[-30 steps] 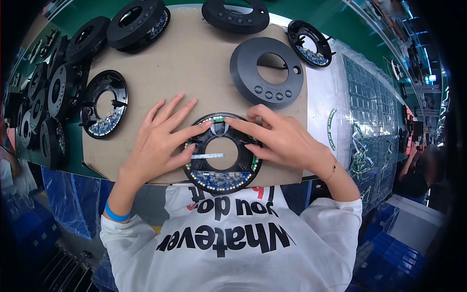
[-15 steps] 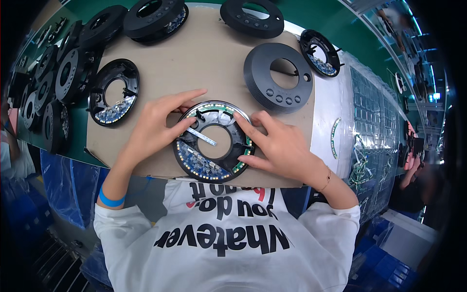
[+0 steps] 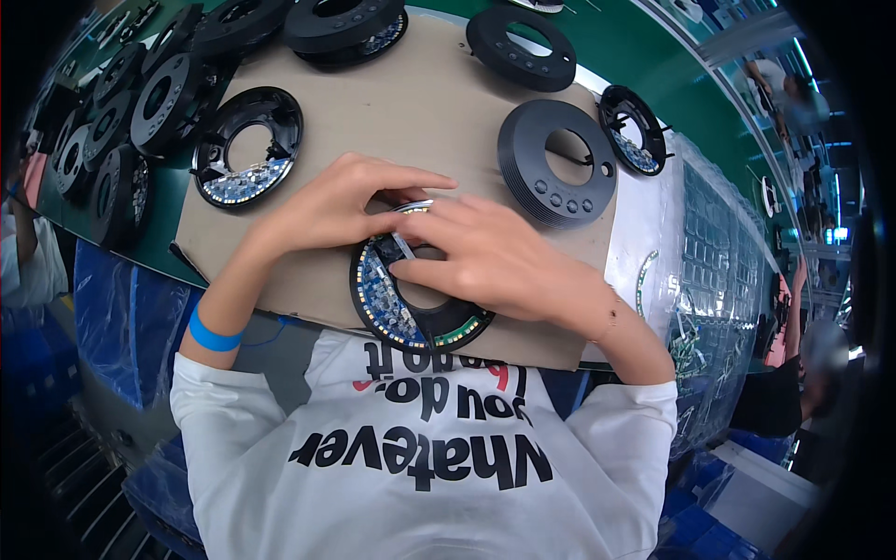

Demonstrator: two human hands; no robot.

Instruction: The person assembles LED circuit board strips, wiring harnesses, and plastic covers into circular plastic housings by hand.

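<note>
A black ring-shaped housing (image 3: 434, 322) lies on brown cardboard in front of me, fitted with a blue circuit board (image 3: 387, 297) and a curved green LED strip (image 3: 457, 332). My left hand (image 3: 350, 207) is closed on its upper left rim, index finger stretched past the edge. Across the top and the central hole reaches my right hand (image 3: 490, 252), its fingers bent onto the upper rim and its thumb toward the middle. Between the hands a short white strip (image 3: 403, 246) shows, partly covered. The fingertips of both hands are largely hidden.
A similar open housing (image 3: 207, 157) lies to the left. Dark grey ring covers (image 3: 555, 201) stand on the cardboard (image 3: 411, 103); several more pile up at the far left. At right are another open housing (image 3: 635, 154), a curved LED strip (image 3: 644, 280) and clear plastic trays (image 3: 714, 252).
The housing has turned clockwise, its blue board moving from the bottom to the left side. My right hand has moved from the right rim across the top, close to my left hand.
</note>
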